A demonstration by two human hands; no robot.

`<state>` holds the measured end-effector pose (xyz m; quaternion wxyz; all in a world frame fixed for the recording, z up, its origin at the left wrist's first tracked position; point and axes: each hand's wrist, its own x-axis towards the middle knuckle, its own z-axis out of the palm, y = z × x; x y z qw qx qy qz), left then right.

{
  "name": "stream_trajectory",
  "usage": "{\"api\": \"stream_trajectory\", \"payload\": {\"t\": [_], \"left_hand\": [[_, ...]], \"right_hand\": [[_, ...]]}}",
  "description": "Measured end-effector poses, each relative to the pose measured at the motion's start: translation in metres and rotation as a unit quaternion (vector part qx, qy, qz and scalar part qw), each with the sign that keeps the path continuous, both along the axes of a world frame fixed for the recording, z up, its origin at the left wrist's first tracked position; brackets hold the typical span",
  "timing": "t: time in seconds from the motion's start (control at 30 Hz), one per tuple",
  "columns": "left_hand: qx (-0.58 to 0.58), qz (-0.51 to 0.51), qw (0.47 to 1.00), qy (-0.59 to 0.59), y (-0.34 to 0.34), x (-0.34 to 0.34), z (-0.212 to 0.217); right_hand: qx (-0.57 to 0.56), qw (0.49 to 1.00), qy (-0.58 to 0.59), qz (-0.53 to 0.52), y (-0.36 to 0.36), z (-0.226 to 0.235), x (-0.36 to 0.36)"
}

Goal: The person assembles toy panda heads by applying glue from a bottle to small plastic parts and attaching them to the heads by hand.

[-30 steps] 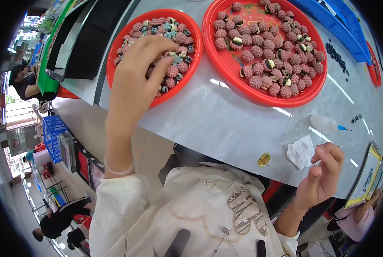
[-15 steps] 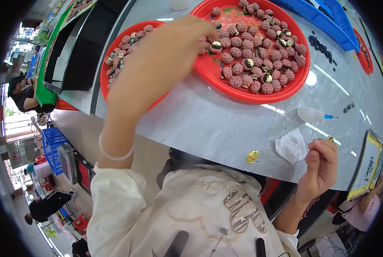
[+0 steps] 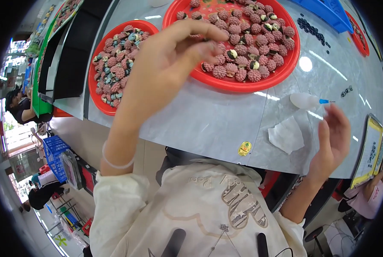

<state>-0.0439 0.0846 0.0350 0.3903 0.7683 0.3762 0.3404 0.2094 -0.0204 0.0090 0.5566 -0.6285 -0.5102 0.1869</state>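
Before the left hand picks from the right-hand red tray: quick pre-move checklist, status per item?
1. Left hand over the right red tray, fingers at its near-left pieces: ok.
2. Left fingers holding a piece: cannot tell.
3. Pink round pieces within reach in that tray: ok.
4. Right hand off the tray, open beside the white squeeze bottle: ok.
5. White tissue lies flat on the table, away from the tray: ok.
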Motion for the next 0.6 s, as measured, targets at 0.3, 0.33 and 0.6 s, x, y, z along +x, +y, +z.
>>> {"api": "stream_trajectory", "payload": {"t": [0.3, 0.33, 0.6], "left_hand": [[-0.354, -0.006, 0.849, -0.391, -0.070, 0.039, -0.028], [-0.344, -0.009, 0.852, -0.395, -0.072, 0.042, -0.037], [-0.388, -0.039, 0.833, -0.394, -0.082, 0.044, -0.054]], "right_hand": [[-0.094, 0.990, 0.040, 0.095, 0.012, -0.004, -0.011], [-0.080, 0.987, 0.117, 0.074, 0.009, -0.002, -0.013], [-0.056, 0.988, 0.088, 0.117, -0.013, 0.016, 0.003]]}}
